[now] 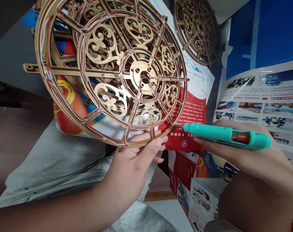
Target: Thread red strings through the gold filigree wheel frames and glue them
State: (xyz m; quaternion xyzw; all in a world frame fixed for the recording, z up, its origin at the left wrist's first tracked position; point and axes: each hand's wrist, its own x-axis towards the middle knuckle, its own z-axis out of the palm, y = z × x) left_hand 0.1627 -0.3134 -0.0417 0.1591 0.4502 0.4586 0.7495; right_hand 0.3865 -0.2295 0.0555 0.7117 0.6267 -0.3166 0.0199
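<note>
The head view looks down on a round openwork disc of gold-coloured filigree (pixel 139 69), with scrolled heart shapes, straight spokes and a central hub with drilled holes, held up on a tilt in front of the person's lap. Thin red and white strands (pixel 81 54) run along its rings and spokes; whether they are wire or thread is too fine to tell. The left hand (pixel 133 164) holds the disc at its lower rim, with the thumb (pixel 158 142) on the near face and the other fingers curled behind the edge, so the hand is narrowly closed on the rim. The right hand (pixel 243 151) is curled around a teal plastic pen-shaped tool (pixel 223 135) with a small red window in its barrel. The tool's thin metal tip (pixel 176 126) points at the disc's lower right rim, right beside it; whether they touch is hard to tell. Under and behind the disc lie a red printed leaflet (pixel 188 129) and a glossy brochure with rows of colour photographs (pixel 257 100). A second gold-coloured filigree disc (pixel 197 29) stands at the upper edge of the view, and grey fabric (pixel 52 164) covers the lap below the left hand.
</note>
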